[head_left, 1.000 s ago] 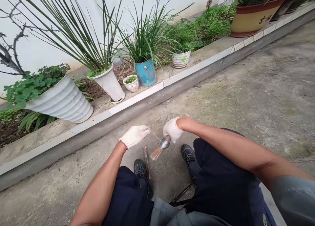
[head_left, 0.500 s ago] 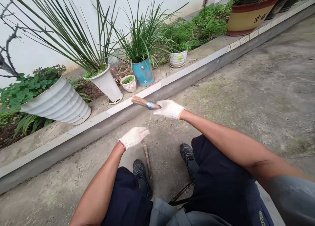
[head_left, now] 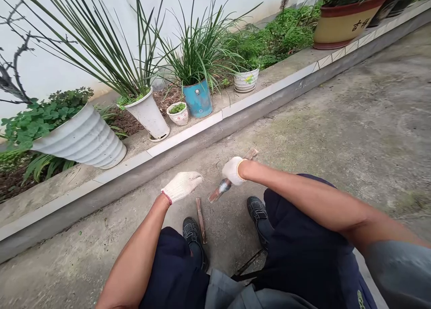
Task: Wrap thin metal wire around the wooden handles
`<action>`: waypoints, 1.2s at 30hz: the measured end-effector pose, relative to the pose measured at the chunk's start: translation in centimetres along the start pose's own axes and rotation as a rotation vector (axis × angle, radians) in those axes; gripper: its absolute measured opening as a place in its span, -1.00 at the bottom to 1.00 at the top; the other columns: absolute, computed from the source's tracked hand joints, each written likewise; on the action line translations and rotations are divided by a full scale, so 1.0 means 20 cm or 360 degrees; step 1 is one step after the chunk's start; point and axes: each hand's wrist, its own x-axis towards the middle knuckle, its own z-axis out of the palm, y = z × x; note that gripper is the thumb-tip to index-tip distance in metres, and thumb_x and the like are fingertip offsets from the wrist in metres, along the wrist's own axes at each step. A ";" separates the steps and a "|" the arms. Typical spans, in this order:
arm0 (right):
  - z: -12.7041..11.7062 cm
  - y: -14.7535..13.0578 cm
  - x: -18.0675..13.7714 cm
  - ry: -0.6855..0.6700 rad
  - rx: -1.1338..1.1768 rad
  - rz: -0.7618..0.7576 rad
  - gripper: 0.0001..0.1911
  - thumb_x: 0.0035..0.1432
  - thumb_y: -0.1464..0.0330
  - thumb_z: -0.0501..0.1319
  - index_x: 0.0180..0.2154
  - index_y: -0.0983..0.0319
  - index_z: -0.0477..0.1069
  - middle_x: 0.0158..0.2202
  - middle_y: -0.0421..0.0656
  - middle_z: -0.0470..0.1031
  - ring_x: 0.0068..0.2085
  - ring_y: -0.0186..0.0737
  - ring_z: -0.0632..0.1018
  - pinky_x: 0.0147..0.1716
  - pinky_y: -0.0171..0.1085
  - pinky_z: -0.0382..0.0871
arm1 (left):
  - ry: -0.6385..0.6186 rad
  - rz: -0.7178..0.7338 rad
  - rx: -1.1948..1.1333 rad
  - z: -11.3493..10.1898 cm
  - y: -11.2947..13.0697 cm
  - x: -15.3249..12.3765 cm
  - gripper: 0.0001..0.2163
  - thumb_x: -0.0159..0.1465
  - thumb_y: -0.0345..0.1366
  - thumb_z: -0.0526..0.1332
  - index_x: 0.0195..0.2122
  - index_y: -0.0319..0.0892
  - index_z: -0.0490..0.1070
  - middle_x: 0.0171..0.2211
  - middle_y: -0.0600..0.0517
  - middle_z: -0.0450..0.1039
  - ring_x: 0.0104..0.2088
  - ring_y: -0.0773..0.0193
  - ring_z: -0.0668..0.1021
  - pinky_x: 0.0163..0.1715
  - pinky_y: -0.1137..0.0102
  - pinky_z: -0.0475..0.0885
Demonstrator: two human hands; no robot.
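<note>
Both hands wear white knitted gloves. My right hand (head_left: pixel 233 171) is closed around a wooden stick (head_left: pixel 214 195) that slants down to the left, its other end showing beyond the wrist. A coil of silvery wire (head_left: pixel 224 185) is wound round this stick just below the glove. To the left, my left hand (head_left: pixel 182 186) is closed in a pinch on a thin wire (head_left: pixel 208 180); the strand running toward the coil is faint. A second wooden stick (head_left: pixel 201 220) lies on the concrete beside the left shoe, below the left hand.
Along a raised tiled curb (head_left: pixel 188 135) stand a ribbed white pot (head_left: pixel 87 141), a tall white pot (head_left: pixel 151 116), a small pot (head_left: pixel 179 117), a blue pot (head_left: pixel 198 100) and a yellow pot (head_left: pixel 346 28). My shoes (head_left: pixel 192 237) rest on the concrete.
My right hand has turned over and dropped a little, swinging the stick so its wire-wound end now points down left. The left hand has stayed nearly in place.
</note>
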 end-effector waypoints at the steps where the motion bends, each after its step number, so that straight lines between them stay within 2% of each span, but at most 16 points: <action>1: 0.00 -0.01 -0.02 -0.0088 -0.0036 -0.0121 -0.76 -0.15 0.37 0.39 -0.33 0.27 0.62 -0.36 -0.04 0.60 -0.26 -0.05 0.60 -0.24 -0.19 0.34 | 0.0013 -0.0014 -0.0011 0.00 -0.01 0.00 -0.59 0.43 -0.04 0.00 -0.18 -0.15 0.59 -0.49 0.11 0.46 -0.42 0.25 0.47 -0.33 0.42 0.31; 4: -0.01 0.00 -0.08 -0.0299 0.0106 -0.0554 -0.75 -0.08 0.23 0.37 -0.32 0.21 0.59 -0.48 -0.23 0.51 -0.40 -0.24 0.51 -0.37 -0.29 0.24 | 0.0014 -0.0050 -0.0069 0.00 -0.02 0.00 -0.57 0.42 0.02 0.02 -0.17 -0.15 0.58 -0.49 0.11 0.46 -0.43 0.26 0.46 -0.35 0.41 0.31; 6: -0.05 0.01 -0.14 -0.0295 0.0332 -0.0714 -0.71 -0.05 0.14 0.36 -0.33 0.20 0.55 -0.51 -0.30 0.47 -0.45 -0.31 0.46 -0.42 -0.33 0.18 | -0.0027 -0.0048 -0.0113 0.01 -0.03 0.01 -0.56 0.41 0.05 0.04 -0.24 -0.17 0.56 -0.49 0.10 0.45 -0.44 0.26 0.45 -0.35 0.40 0.31; 7: -0.07 0.02 -0.16 -0.0222 0.0442 -0.0725 -0.68 -0.04 0.10 0.35 -0.33 0.20 0.53 -0.51 -0.31 0.46 -0.47 -0.33 0.44 -0.44 -0.34 0.16 | -0.0052 -0.0043 -0.0132 0.01 -0.03 0.01 -0.56 0.41 0.06 0.05 -0.28 -0.18 0.54 -0.49 0.08 0.45 -0.44 0.26 0.44 -0.36 0.39 0.31; 10: -0.14 0.04 -0.20 0.0222 0.0723 -0.0535 -0.61 0.01 0.02 0.32 -0.30 0.21 0.49 -0.47 -0.28 0.49 -0.47 -0.36 0.41 -0.46 -0.35 0.13 | -0.0093 -0.0059 -0.0168 0.03 -0.02 0.02 -0.56 0.40 0.07 0.06 -0.35 -0.19 0.50 -0.50 0.03 0.47 -0.46 0.24 0.43 -0.38 0.37 0.31; 13: -0.20 0.08 -0.18 0.0679 0.0847 -0.0150 -0.58 0.10 0.00 0.26 -0.22 0.22 0.49 -0.41 -0.21 0.54 -0.43 -0.32 0.46 -0.44 -0.35 0.16 | -0.0086 -0.0085 -0.0173 0.03 0.01 0.02 -0.51 0.41 0.12 0.03 -0.40 -0.17 0.46 -0.52 0.04 0.47 -0.48 0.24 0.45 -0.39 0.38 0.31; 15: -0.23 0.11 -0.14 0.0855 0.0803 0.0115 -0.57 0.16 0.01 0.22 -0.17 0.22 0.51 -0.34 -0.13 0.58 -0.36 -0.24 0.52 -0.41 -0.33 0.21 | -0.0095 -0.0065 -0.0164 0.03 0.02 0.01 -0.50 0.41 0.12 0.01 -0.44 -0.16 0.42 -0.52 0.06 0.46 -0.48 0.26 0.46 -0.39 0.39 0.30; 17: -0.23 0.15 -0.10 0.0903 0.0672 0.0357 -0.61 0.21 0.06 0.20 -0.12 0.21 0.54 -0.25 -0.04 0.62 -0.27 -0.13 0.58 -0.34 -0.29 0.27 | -0.0121 -0.0021 -0.0125 0.03 0.04 0.01 -0.52 0.42 0.09 0.01 -0.44 -0.16 0.42 -0.52 0.07 0.46 -0.48 0.27 0.46 -0.40 0.41 0.29; 20: -0.20 0.18 -0.06 0.0744 0.0374 0.0573 -0.68 0.19 0.28 0.22 -0.06 0.22 0.57 -0.16 0.07 0.63 -0.15 0.03 0.63 -0.22 -0.18 0.37 | -0.0127 0.0033 -0.0041 0.03 0.03 0.00 -0.57 0.43 0.01 0.00 -0.37 -0.16 0.48 -0.51 0.08 0.46 -0.47 0.27 0.46 -0.41 0.41 0.27; 23: -0.15 0.15 -0.04 0.0433 0.0118 0.0543 -0.61 0.08 0.44 0.27 -0.02 0.27 0.60 -0.11 0.15 0.63 -0.08 0.13 0.64 -0.15 -0.09 0.42 | -0.0085 0.0037 0.0000 0.02 0.02 0.00 -0.58 0.44 -0.02 -0.01 -0.30 -0.15 0.52 -0.50 0.09 0.46 -0.46 0.25 0.47 -0.39 0.40 0.27; 26: -0.10 0.08 -0.04 0.0159 -0.0048 0.0351 -0.60 -0.01 0.46 0.32 -0.06 0.31 0.63 -0.12 0.16 0.63 -0.09 0.14 0.64 -0.19 -0.11 0.43 | -0.0044 0.0058 0.0029 0.01 0.01 0.00 -0.57 0.45 -0.03 -0.03 -0.21 -0.15 0.57 -0.44 0.07 0.51 -0.42 0.24 0.49 -0.33 0.41 0.30; 31: -0.03 0.00 -0.06 -0.0071 -0.0172 -0.0138 -0.69 -0.04 0.35 0.35 -0.18 0.22 0.65 -0.26 -0.02 0.63 -0.24 -0.03 0.61 -0.26 -0.18 0.34 | 0.0033 -0.0021 -0.0018 0.01 -0.01 0.00 -0.56 0.44 -0.01 0.00 -0.09 -0.15 0.60 -0.23 0.02 0.61 -0.39 0.25 0.51 -0.30 0.43 0.35; 33: -0.03 0.01 -0.08 -0.0153 -0.0069 -0.0362 -0.72 -0.05 0.26 0.36 -0.24 0.20 0.63 -0.37 -0.13 0.59 -0.34 -0.15 0.55 -0.31 -0.23 0.28 | 0.0052 -0.0066 -0.0058 0.01 -0.01 0.00 -0.55 0.43 0.03 0.01 -0.10 -0.16 0.59 -0.24 0.03 0.60 -0.39 0.25 0.51 -0.31 0.43 0.36; 36: -0.05 0.04 -0.13 -0.0191 0.0203 -0.0609 -0.70 -0.05 0.13 0.36 -0.33 0.20 0.55 -0.51 -0.28 0.47 -0.45 -0.30 0.44 -0.39 -0.30 0.17 | 0.0010 -0.0075 -0.0096 0.01 -0.01 0.01 -0.54 0.41 0.06 0.03 -0.16 -0.17 0.59 -0.38 0.05 0.56 -0.42 0.25 0.49 -0.33 0.42 0.36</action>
